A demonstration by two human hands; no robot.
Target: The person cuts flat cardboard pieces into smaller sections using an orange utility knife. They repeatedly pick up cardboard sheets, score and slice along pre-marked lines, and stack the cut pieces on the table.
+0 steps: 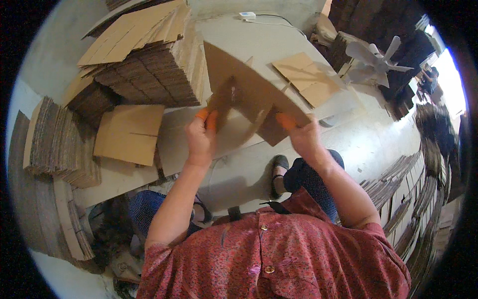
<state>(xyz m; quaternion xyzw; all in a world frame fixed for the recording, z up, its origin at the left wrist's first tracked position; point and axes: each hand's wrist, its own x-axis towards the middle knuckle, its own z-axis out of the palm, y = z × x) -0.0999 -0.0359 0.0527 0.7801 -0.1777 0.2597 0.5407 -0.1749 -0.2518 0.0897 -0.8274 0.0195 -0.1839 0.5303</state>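
Observation:
Above the near edge of the pale table (219, 37), I hold up a brown cardboard divider (249, 84), a long panel with shorter cardboard pieces crossing it. My left hand (200, 137) is closed on the left crossing piece. At the right end, my right hand (303, 137) pinches the cardboard near the lower corner. Orange covers sit on some fingertips of both hands. Exactly how the pieces slot together is partly hidden by the tilt. Beyond the divider, a few flat cardboard pieces (306, 79) lie on the table.
A tall stack of cardboard sheets (149, 70) stands at the left, with a loose sheet (128, 133) before it and another stack (59, 134) further left. A white fan (378, 62) is at the far right. Cardboard bundles (418, 199) line the right floor. A small white box (246, 16) with a cable lies at the back.

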